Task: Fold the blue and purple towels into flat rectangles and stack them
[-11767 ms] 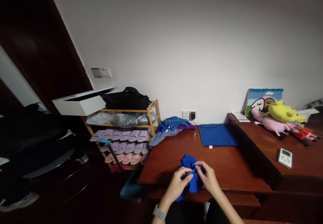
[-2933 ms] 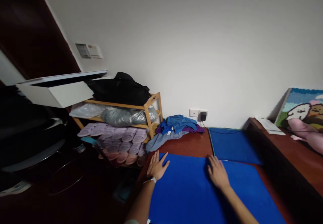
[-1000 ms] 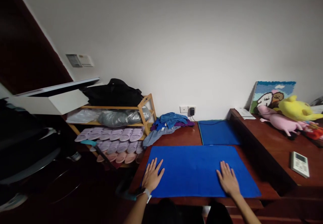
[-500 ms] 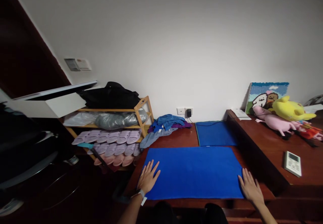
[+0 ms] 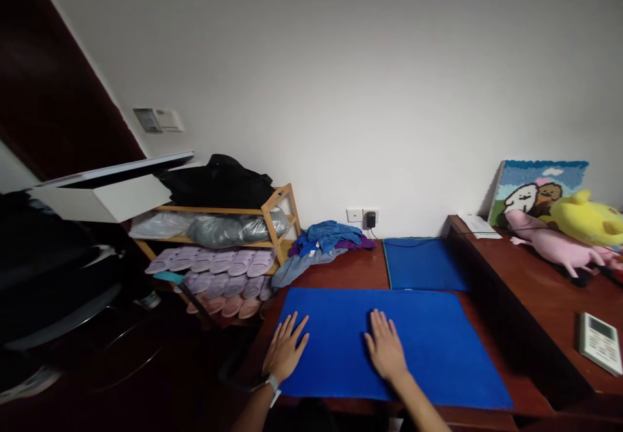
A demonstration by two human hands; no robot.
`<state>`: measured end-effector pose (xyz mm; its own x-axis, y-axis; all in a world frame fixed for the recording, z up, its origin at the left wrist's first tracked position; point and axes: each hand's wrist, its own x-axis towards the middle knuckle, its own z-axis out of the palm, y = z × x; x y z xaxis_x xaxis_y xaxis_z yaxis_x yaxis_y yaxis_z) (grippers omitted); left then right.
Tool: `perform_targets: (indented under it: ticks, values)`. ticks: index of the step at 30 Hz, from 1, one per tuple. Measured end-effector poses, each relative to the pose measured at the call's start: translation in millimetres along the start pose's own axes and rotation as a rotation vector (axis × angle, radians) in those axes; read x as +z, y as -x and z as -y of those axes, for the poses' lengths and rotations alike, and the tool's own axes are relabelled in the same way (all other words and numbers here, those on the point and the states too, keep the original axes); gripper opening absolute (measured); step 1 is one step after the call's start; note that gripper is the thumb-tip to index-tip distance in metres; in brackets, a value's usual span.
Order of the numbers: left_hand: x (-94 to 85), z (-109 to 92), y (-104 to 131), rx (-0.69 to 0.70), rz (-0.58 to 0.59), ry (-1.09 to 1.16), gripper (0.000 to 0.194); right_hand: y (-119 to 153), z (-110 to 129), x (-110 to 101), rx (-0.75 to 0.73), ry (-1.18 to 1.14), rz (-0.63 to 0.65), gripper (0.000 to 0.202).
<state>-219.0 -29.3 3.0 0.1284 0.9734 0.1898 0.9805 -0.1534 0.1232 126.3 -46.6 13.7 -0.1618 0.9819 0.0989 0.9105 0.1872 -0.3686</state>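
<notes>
A bright blue cloth point(image 5: 341, 328) lies spread out on the reddish-brown desk in front of me. My left hand point(image 5: 285, 349) rests flat near its left edge, fingers spread. Around the middle of the cloth, my right hand point(image 5: 386, 346) lies palm down with its fingers stretched out. Neither hand grips anything. Behind, against the wall, is a second blue cloth point(image 5: 423, 263) with a green edge. To its left sits a crumpled pile of blue, purple and grey-blue cloths point(image 5: 326, 240).
At the left, a wooden rack point(image 5: 285, 218) holds several slippers point(image 5: 233, 262), wrapped bags and a black bag point(image 5: 219, 184). On the raised right-hand surface are plush toys point(image 5: 549, 240), a fluffy picture point(image 5: 535, 189) and a white keypad device point(image 5: 601, 343). A black plug point(image 5: 370, 220) trails a cord.
My right hand has moved left from the cloth's right edge to its middle. The left hand stays near the left edge. The view has shifted slightly.
</notes>
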Motion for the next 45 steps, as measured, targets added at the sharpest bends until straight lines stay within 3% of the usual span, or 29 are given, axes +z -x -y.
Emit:
perform_targets:
  ticks: [3,5,7,10,16,18,20,23,27,32,35,38,40,42,45]
  values:
    - [-0.8,-0.5,0.2,-0.008,0.0,0.0,0.052,-29.3,49.0,18.2,-0.08,-0.064,0.075,0.071]
    - [-0.3,0.3,0.3,-0.009,-0.002,0.0,0.052,-47.8,51.2,22.4,-0.067,-0.054,0.112,0.07]
    - [0.2,1.5,0.4,-0.004,-0.004,-0.002,0.052,-63.1,29.4,19.3,-0.012,-0.015,0.129,0.069]
    - [0.2,3.2,0.3,-0.002,-0.002,-0.004,0.052,-71.8,-41.2,4.0,0.105,0.075,0.104,0.066]
    - [0.2,3.0,0.1,-0.006,-0.024,0.032,0.051,-39.6,-232.0,-45.3,0.289,0.254,0.104,0.07]
    - [0.6,2.9,0.3,-0.008,-0.028,0.037,0.051,-27.9,-277.6,-56.5,0.366,0.269,0.119,0.073]
    - [1.5,3.4,0.6,-0.005,-0.034,0.041,0.051,-20.2,-305.8,-59.3,0.382,0.253,0.111,0.076]
    - [4.4,5.2,0.5,0.006,-0.042,0.041,0.051,-16.0,-321.9,-52.2,0.355,0.211,0.049,0.077]
    - [12.2,8.8,-1.6,0.009,-0.042,0.011,0.051,-18.2,-320.9,-47.4,0.367,0.17,-0.001,0.077]
    - [19.4,16.0,-5.0,0.028,-0.02,-0.038,0.053,-22.2,-316.1,-63.1,0.402,0.098,0.003,0.074]
    - [10.9,12.2,-8.9,0.003,0.037,-0.066,0.053,-23.8,-316.2,-71.0,0.411,0.006,-0.004,0.074]
    - [-8.1,-23.0,-17.2,-0.058,-0.035,-0.068,0.051,-25.9,-319.1,-73.2,0.437,-0.107,-0.023,0.072]
    - [-19.8,-74.5,-23.4,-0.109,-0.134,-0.021,0.047,-27.6,-322.0,-72.8,0.456,-0.149,-0.039,0.069]
    - [-23.4,-147.3,-25.9,-0.04,-0.128,0.108,0.042,-28.9,-324.6,-72.1,0.463,-0.164,-0.054,0.067]
    - [-4.2,-276.8,-17.0,0.281,-0.006,0.342,0.027,-29.6,-326.8,-71.5,0.462,-0.18,-0.073,0.067]
